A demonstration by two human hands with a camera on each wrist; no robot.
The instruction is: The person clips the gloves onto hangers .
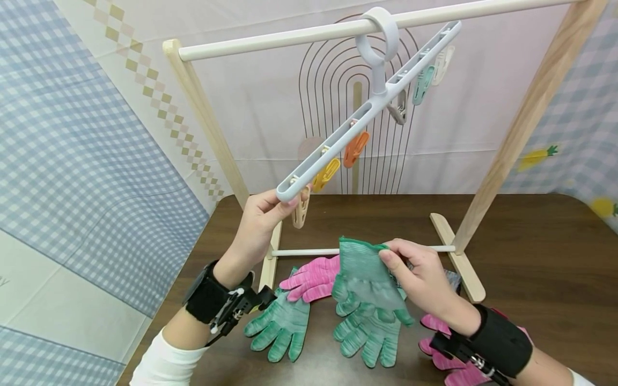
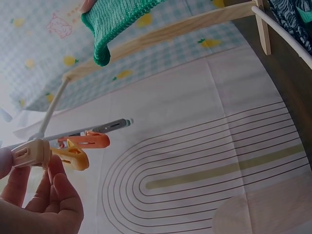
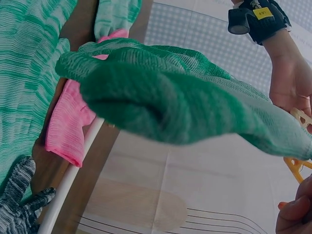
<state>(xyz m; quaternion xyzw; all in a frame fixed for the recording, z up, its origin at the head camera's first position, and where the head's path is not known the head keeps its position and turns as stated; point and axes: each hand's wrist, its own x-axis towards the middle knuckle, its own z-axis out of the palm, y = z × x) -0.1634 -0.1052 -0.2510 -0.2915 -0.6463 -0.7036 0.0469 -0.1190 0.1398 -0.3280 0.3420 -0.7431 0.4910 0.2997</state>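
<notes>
A grey clip hanger (image 1: 372, 104) hangs by its ring from the wooden rack's top rail (image 1: 299, 37), tilted down to the left. My left hand (image 1: 263, 214) grips its low end beside a beige clip (image 1: 300, 210); in the left wrist view that beige clip (image 2: 30, 152) sits at my fingertips (image 2: 53, 185), with yellow (image 2: 73, 157) and orange (image 2: 87, 141) clips behind. My right hand (image 1: 415, 271) pinches the cuff of a green glove (image 1: 364, 279) lifted above the table. The right wrist view fills with the green glove (image 3: 185, 107).
More gloves lie on the dark table (image 1: 541, 257): green ones (image 1: 282, 324) (image 1: 372, 335), pink ones (image 1: 314, 279) (image 1: 446, 359), and a grey patterned one (image 3: 19, 200). The rack's legs (image 1: 463, 262) and lower bar (image 1: 309, 251) stand just behind them.
</notes>
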